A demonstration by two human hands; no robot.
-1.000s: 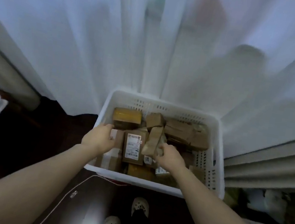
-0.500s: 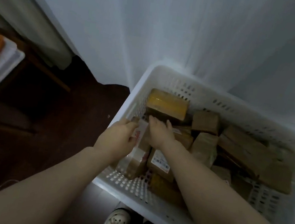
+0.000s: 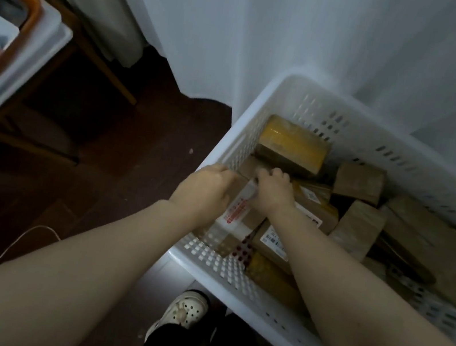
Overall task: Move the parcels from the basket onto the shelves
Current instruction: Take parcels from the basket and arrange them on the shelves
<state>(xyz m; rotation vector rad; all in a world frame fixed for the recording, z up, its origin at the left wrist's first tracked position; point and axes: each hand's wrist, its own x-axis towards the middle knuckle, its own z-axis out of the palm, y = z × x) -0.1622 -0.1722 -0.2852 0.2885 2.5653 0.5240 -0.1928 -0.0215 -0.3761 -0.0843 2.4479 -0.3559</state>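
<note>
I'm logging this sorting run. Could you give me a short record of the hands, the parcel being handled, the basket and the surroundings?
left hand: grips the taped parcel at its left side
right hand: fingers curled over the same parcel's far end
taped parcel: brown, white tape with red print, in the basket's left corner
basket: white, perforated, holds many brown parcels
yellow-taped parcel: just beyond the hands
floor: dark
shelves: not in view
</note>
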